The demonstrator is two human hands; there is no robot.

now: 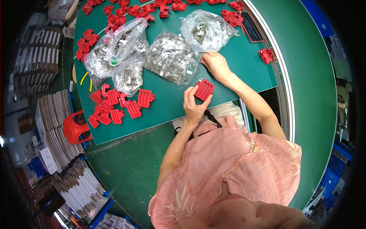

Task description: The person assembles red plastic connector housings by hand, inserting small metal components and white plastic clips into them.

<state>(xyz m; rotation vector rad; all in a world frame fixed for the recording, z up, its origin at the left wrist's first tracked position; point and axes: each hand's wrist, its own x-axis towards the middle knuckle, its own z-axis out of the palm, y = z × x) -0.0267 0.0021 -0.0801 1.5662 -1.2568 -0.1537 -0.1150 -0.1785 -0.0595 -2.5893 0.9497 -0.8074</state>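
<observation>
My left hand point(194, 106) grips a red slotted plastic part point(204, 91) by its sides, over the near edge of the green table point(164, 108). Beyond and to the right, my right hand point(216, 65) is at the edge of a clear bag, its fingers bent together; whatever they pinch is hidden. Just left of that hand lies a clear bag of small metal pieces point(169, 57). Another open bag point(207, 30) with fewer pieces sits behind it.
More bags of small parts point(127, 78) lie left of centre. Red plastic parts point(133, 108) are piled at the near left, with others along the far edge. A phone point(251, 27) lies at the far right. A red stool point(75, 128) stands by the table's left side.
</observation>
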